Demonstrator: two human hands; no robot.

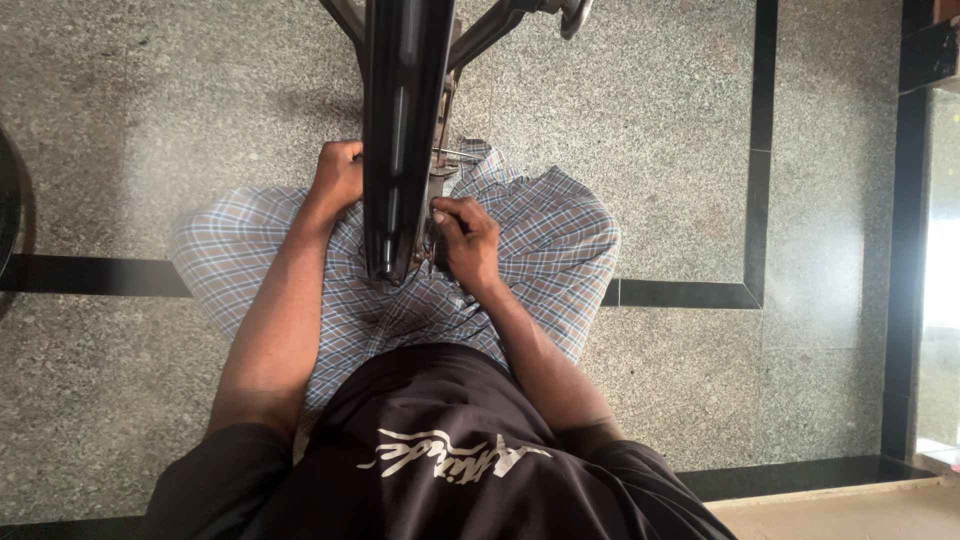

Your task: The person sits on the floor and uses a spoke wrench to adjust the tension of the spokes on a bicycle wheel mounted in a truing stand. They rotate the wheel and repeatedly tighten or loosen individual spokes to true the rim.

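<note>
So the bicycle wheel was the big thing here, its black tire running near-vertical in the head view, long axis straight away from the person, bottom end resting over the checked cloth on their lap, with the granite floor all around. Left hand was wrapped onto the tire's left side, steadying it. Right hand sat on the tire's right, fingers pinched shut on some small metal bit by the spokes; couldn't tell what. Looked like mid-adjustment to me, and the next move would've needed a firm brace plus a fine twist.
</note>
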